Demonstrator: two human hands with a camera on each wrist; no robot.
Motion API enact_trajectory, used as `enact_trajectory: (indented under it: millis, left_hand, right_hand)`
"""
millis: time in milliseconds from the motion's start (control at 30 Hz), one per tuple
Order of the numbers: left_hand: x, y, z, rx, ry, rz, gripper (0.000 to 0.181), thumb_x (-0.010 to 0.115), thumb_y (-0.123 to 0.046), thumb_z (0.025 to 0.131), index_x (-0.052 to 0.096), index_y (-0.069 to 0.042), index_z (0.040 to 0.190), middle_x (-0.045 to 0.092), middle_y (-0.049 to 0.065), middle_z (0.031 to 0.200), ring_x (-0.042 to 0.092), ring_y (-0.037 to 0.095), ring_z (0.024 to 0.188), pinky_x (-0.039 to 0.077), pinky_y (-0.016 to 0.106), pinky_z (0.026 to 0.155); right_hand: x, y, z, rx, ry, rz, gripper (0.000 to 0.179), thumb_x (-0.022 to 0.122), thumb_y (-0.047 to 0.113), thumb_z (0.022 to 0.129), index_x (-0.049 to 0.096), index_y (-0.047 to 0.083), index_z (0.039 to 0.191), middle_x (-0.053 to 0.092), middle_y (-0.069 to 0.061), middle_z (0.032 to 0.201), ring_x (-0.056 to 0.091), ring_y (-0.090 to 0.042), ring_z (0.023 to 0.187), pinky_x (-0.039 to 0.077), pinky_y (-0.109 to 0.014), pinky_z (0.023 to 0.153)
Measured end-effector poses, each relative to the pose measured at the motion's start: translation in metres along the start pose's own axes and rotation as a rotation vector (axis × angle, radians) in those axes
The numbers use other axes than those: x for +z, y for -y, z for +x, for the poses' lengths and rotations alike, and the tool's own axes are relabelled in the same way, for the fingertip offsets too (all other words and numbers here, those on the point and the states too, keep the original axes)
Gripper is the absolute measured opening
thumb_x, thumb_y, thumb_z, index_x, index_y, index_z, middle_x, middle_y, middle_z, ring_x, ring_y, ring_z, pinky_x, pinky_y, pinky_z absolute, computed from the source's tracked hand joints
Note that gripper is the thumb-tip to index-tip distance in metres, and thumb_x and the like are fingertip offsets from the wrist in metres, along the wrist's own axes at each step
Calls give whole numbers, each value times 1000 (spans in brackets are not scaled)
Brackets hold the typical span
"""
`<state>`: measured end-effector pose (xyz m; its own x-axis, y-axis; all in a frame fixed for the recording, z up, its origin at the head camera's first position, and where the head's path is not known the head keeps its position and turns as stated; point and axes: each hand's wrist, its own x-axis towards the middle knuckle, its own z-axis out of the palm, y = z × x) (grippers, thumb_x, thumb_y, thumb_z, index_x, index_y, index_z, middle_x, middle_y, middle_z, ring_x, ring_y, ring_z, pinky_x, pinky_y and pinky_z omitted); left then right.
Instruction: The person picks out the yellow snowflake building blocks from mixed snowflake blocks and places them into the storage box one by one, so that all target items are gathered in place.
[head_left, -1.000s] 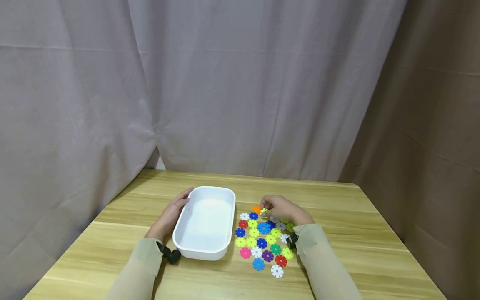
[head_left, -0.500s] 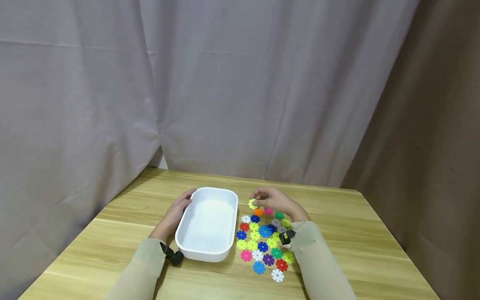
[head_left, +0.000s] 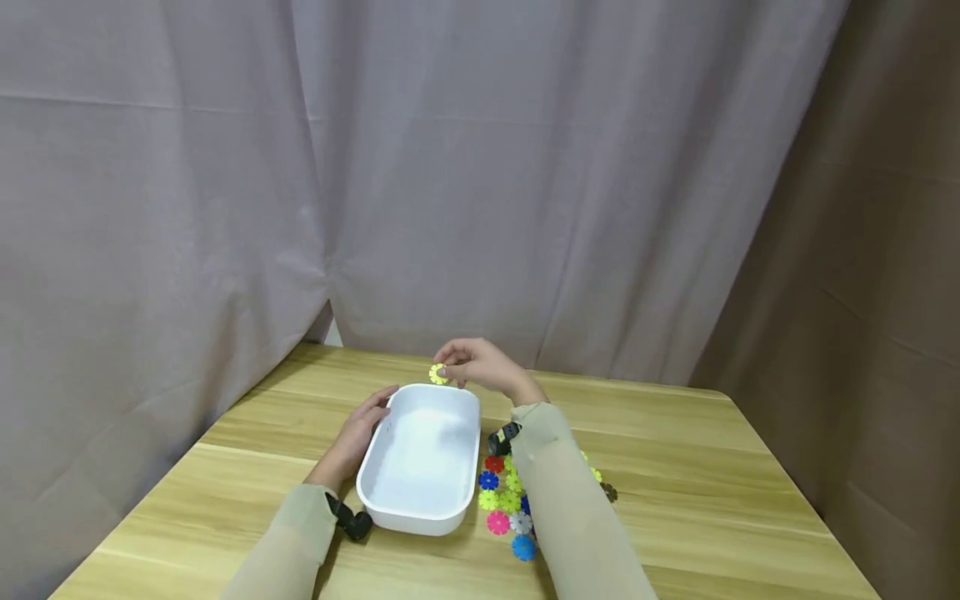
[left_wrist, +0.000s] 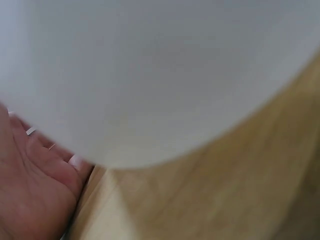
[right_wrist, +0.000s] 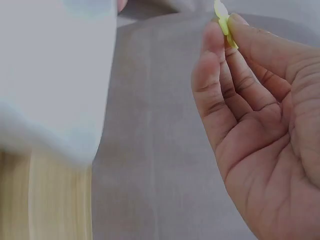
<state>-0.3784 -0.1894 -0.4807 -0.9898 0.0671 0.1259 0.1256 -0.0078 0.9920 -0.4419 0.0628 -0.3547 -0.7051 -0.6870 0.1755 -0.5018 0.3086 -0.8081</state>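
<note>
My right hand (head_left: 483, 367) pinches a yellow plastic snowflake disc (head_left: 438, 373) between thumb and fingers, at the far rim of a white rectangular tub (head_left: 420, 515). In the right wrist view the thumb and fingertips meet on the disc (right_wrist: 226, 27), seen edge-on. My left hand (head_left: 356, 435) rests along the tub's left side, its fingers stretched toward the far left corner and touching the wall. From the left wrist, the tub's outer wall (left_wrist: 150, 90) fills most of the view, with part of the left palm (left_wrist: 37, 195) beside it. The tub's visible floor is bare.
Several colourful snowflake discs, such as a pink disc (head_left: 498, 522) and a blue disc (head_left: 524, 547), lie right of the tub, partly hidden under my right forearm (head_left: 581, 508). A wooden table (head_left: 712, 500) carries everything. Grey curtains (head_left: 450, 183) hang behind.
My right hand has lifted the yellow disc from the disc group and carried it left to the tub's far rim. My left hand has stayed at the tub's side.
</note>
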Motion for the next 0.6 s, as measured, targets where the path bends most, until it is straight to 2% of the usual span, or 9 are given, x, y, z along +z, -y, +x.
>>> enact_trajectory:
  millis: [133, 267, 433, 600]
  left_hand:
    - [3, -2, 3, 25, -17, 23, 51, 42, -13, 101, 44, -8, 151, 35, 13, 160, 33, 33, 145, 30, 50, 118]
    - [2, -4, 3, 31, -20, 36, 51, 42, -12, 100, 44, -6, 151, 36, 15, 159, 35, 34, 144, 31, 50, 117]
    - [1, -5, 2, 36, -29, 40, 51, 42, -11, 100, 44, -6, 151, 38, 16, 157, 39, 35, 141, 35, 48, 114]
    - [3, -5, 2, 6, -25, 32, 50, 43, -14, 101, 45, -10, 151, 38, 14, 158, 38, 34, 142, 35, 50, 115]
  right_hand:
    - [7, 12, 12, -23, -25, 26, 19, 71, 20, 95, 70, 12, 112, 72, -8, 99, 67, -31, 84, 60, -43, 75]
    - [18, 12, 21, -3, -29, 84, 22, 71, 19, 95, 69, 9, 114, 72, -8, 98, 68, -33, 89, 60, -42, 77]
    - [33, 2, 32, 32, -58, 198, 23, 70, 16, 95, 68, 5, 115, 72, -9, 99, 68, -36, 97, 59, -47, 83]
    - [50, -16, 35, 133, -16, 256, 23, 68, 8, 94, 68, 1, 116, 71, -8, 98, 69, -22, 88, 59, -44, 82]
